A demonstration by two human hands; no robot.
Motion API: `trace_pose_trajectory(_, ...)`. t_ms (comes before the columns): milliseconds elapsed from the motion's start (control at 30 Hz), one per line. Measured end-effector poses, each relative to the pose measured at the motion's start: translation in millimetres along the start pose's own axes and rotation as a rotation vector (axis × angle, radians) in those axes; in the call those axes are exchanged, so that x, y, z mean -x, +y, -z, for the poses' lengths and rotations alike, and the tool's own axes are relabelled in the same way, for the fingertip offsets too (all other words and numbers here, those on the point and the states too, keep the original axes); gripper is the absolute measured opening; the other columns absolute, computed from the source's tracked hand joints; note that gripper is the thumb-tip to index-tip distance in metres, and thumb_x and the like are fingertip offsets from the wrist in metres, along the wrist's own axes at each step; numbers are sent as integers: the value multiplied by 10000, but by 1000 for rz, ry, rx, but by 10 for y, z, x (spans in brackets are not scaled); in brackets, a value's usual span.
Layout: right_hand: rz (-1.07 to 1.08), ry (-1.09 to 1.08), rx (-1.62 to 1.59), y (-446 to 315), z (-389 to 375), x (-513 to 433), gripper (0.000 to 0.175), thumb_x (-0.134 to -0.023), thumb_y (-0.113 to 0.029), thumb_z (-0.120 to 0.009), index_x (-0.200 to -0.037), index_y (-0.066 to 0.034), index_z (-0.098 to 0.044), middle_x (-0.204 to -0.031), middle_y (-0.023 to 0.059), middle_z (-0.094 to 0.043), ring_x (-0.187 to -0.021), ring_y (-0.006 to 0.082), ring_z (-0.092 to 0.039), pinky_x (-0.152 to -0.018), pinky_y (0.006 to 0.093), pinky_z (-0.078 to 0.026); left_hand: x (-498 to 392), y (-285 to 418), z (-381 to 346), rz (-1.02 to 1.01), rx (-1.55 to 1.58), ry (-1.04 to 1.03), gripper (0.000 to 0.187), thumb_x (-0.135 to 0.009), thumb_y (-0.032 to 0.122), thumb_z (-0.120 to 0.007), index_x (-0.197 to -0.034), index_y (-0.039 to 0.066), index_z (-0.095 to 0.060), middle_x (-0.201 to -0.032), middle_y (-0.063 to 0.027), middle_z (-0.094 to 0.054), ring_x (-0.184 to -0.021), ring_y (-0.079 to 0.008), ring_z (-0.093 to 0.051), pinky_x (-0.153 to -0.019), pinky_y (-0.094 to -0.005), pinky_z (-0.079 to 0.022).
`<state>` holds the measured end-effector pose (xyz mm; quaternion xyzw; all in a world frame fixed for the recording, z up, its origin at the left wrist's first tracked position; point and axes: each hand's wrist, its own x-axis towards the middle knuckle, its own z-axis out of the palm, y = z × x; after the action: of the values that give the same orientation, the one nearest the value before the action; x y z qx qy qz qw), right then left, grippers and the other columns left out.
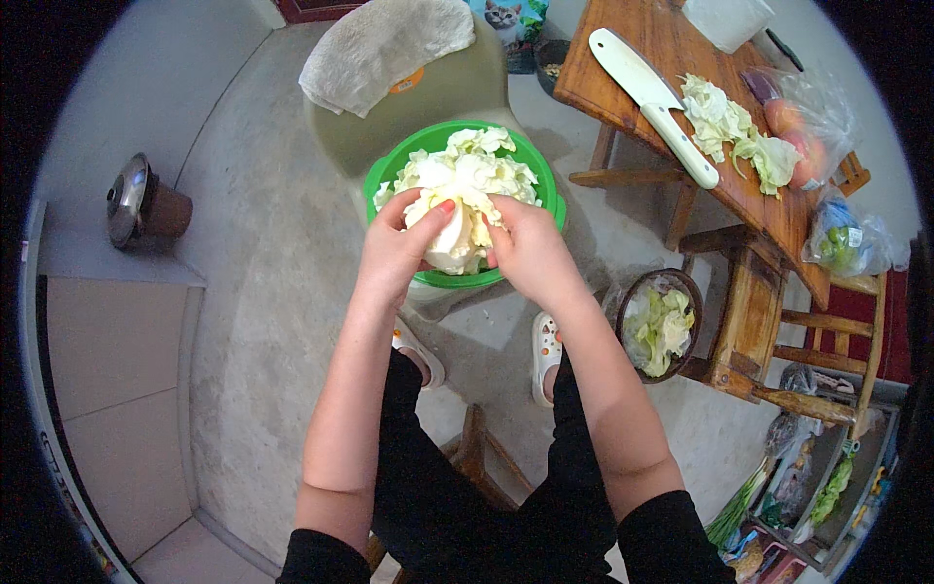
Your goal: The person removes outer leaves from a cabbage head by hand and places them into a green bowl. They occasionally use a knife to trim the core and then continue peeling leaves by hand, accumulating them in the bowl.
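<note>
Over a green plastic basin point(552, 182), my left hand point(398, 241) and my right hand point(529, 244) both grip a pale piece of cabbage point(454, 244). My left thumb presses on its top, and the fingers of my right hand pinch its right edge. Torn cabbage leaves point(474, 164) fill the basin behind my hands. The basin rests on a beige plastic chair point(430, 102), whose far end bears a white towel point(387, 51). To the right, a cleaver with a white handle point(671, 131) lies on a wooden table point(620, 87) beside loose cabbage leaves point(730, 131).
A bin with discarded leaves point(660, 328) stands on the floor by my right forearm. Bagged fruit point(803, 139) lies on the table, near a wooden chair point(824, 350). A lidded pot point(139, 204) is at the left wall. Vegetables stand in a rack point(824, 482) at the lower right.
</note>
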<state>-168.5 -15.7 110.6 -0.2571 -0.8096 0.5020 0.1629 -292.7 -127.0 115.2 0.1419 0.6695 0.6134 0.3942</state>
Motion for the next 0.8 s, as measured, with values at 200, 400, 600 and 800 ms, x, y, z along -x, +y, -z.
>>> trace_pose_trajectory(200,-62,89,-81,21,5,-40,267,-869,-39,-503,-1122,5,-576,-764,115,-629,-599,124,-572,-568,275,-460,-41,-1,79,71,86,-27,548,-808,354,-674,-1210,15,-521,-1016,-100,-630,-821,-166,-642,-603,-279,-535)
trace_pose_trajectory(400,-19,321,169,215,285,-105,235,-870,-64,-538,-1085,3,-604,-857,107,-660,-731,131,-602,-677,266,-479,-27,126,331,184,138,-51,483,-887,459,-490,-1197,93,-548,-1111,-70,-630,-937,-184,-645,-738,-386,-561)
trace_pose_trajectory(600,-263,196,-192,383,253,-150,303,-870,-152,-606,-1112,29,-586,-894,116,-663,-782,161,-617,-705,317,-498,-67,146,446,262,484,-25,466,-893,469,-457,-1192,126,-554,-1130,-76,-625,-960,-238,-640,-737,-416,-567)
trace_pose_trajectory(800,-154,217,-467,302,86,-195,323,-817,-106,-658,-1106,25,-597,-928,106,-652,-796,190,-617,-725,309,-500,-88,79,390,260,668,-219,512,-921,457,-431,-1279,94,-483,-1193,-152,-583,-995,-358,-613,-766,-451,-559)
